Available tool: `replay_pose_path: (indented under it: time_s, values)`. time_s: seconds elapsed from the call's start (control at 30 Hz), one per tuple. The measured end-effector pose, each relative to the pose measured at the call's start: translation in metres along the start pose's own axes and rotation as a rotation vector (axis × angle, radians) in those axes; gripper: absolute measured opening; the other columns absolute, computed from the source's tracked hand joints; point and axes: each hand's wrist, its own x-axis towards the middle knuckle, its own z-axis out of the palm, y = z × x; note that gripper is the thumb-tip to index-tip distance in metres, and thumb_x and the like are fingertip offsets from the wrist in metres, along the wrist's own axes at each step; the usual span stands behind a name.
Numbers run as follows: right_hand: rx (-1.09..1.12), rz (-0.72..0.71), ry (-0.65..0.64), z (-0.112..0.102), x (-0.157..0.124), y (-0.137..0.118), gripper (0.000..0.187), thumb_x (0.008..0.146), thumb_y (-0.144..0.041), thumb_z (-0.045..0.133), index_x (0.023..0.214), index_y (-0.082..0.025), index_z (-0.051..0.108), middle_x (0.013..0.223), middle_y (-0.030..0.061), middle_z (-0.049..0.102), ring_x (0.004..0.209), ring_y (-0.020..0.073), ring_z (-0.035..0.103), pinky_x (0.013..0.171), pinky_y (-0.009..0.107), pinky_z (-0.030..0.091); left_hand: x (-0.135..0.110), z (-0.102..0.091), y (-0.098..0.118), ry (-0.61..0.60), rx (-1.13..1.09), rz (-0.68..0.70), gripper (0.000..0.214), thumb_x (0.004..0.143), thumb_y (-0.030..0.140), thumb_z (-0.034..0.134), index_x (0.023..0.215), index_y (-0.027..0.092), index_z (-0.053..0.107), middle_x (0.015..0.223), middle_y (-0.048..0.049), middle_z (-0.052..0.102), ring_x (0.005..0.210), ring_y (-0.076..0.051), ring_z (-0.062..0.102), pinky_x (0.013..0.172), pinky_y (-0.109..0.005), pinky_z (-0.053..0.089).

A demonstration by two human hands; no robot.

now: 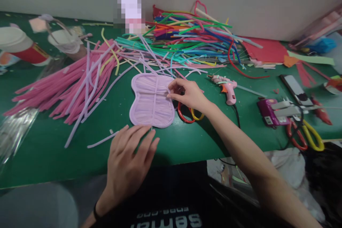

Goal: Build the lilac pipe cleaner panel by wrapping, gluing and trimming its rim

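Observation:
A lilac butterfly-shaped panel [145, 110] made of pipe cleaners lies flat on the green table, with a raised rim and crossing strips. At its right edge, my right hand [189, 94] curves inward; thumb and forefinger tips rest on it with a small gap between them. My left hand [133, 153] is by the panel's lower edge, fingers stretched out and palm down; its fingertips reach the rim. Beside the left hand lies a loose lilac pipe cleaner [103, 140]. Scissors [187, 113] with red and yellow handles lie partly hidden under my right hand.
Pink pipe cleaners [66, 78] spread at left; a multicoloured pile [187, 39] lies behind. Rightward are a pink glue gun [227, 89] with its cord, a purple charger [269, 112], a phone [295, 89] and more scissors [306, 135]. A lidded cup [24, 44] stands far left.

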Motion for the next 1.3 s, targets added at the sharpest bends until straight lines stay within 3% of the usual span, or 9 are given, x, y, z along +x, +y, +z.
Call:
replay_pose_path:
  time_s: [0.17, 0.4, 0.93, 1.3]
  values:
    - [0.003, -0.003, 0.000, 0.000, 0.000, 0.001, 0.020, 0.078, -0.030, 0.077, 0.088, -0.020, 0.063, 0.079, 0.0003, 0.070, 0.070, 0.0160, 0.063, 0.067, 0.031, 0.051, -0.015, 0.009, 0.010, -0.077, 0.060, 0.027, 0.044, 0.090, 0.025, 0.068, 0.131, 0.011, 0.059, 0.111, -0.0162, 0.069, 0.102, -0.031, 0.064, 0.092, -0.046, 0.049]
    - [-0.001, 0.005, 0.003, 0.000, -0.001, 0.000, 0.020, 0.079, -0.030, 0.077, 0.088, -0.019, 0.063, 0.079, 0.0006, 0.069, 0.070, 0.0154, 0.062, 0.067, 0.031, 0.051, -0.007, 0.016, 0.013, -0.224, 0.018, -0.026, 0.049, 0.095, 0.033, 0.061, 0.138, 0.011, 0.055, 0.118, -0.0162, 0.065, 0.104, -0.032, 0.059, 0.090, -0.046, 0.046]
    - [0.022, -0.031, 0.002, 0.001, 0.000, 0.002, 0.018, 0.078, -0.022, 0.078, 0.089, -0.019, 0.063, 0.078, -0.0006, 0.069, 0.070, 0.0145, 0.063, 0.067, 0.030, 0.052, 0.004, 0.020, 0.020, -0.220, 0.029, -0.094, 0.034, 0.093, 0.033, 0.061, 0.120, 0.011, 0.066, 0.110, -0.0158, 0.063, 0.100, -0.031, 0.058, 0.086, -0.044, 0.047]
    - [0.020, -0.027, 0.020, 0.002, 0.000, 0.004, 0.018, 0.079, -0.024, 0.077, 0.089, -0.019, 0.063, 0.078, -0.0005, 0.069, 0.070, 0.0145, 0.063, 0.067, 0.030, 0.054, 0.007, 0.019, 0.015, -0.232, 0.018, -0.076, 0.032, 0.093, 0.031, 0.062, 0.119, 0.013, 0.066, 0.109, -0.0152, 0.063, 0.101, -0.031, 0.059, 0.086, -0.045, 0.048]
